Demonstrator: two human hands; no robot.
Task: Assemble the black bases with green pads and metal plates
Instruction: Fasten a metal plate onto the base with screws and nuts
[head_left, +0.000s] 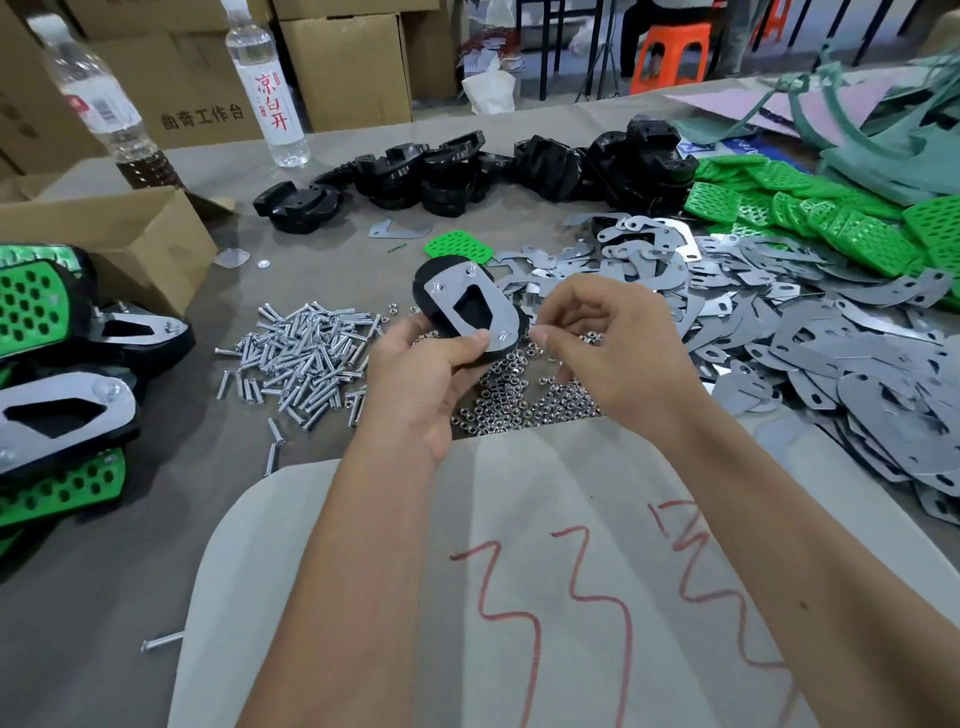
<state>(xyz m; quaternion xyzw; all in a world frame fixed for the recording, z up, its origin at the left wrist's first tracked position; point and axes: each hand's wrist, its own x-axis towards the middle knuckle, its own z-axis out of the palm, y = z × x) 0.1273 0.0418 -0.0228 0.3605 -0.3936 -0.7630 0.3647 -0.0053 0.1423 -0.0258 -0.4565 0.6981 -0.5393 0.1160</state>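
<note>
My left hand (415, 374) grips a black base (431, 283) with a metal plate (470, 306) on its upturned face, lifted above the table. Screw ends poke through the plate's holes. My right hand (608, 343) is at the plate's near corner, its fingertips pinched together on something too small to make out. Under both hands lies a heap of small nuts (519, 400). Loose screws (306, 353) are piled to the left. Bare black bases (467, 166) lie at the back, green pads (831, 218) at the right, metal plates (805, 332) spread across the right side.
Assembled bases with green pads (57, 374) are stacked at the left edge beside an open cardboard box (130, 234). Two water bottles (267, 83) stand at the back left. A grey sheet with red scribbles (545, 571) covers the near table.
</note>
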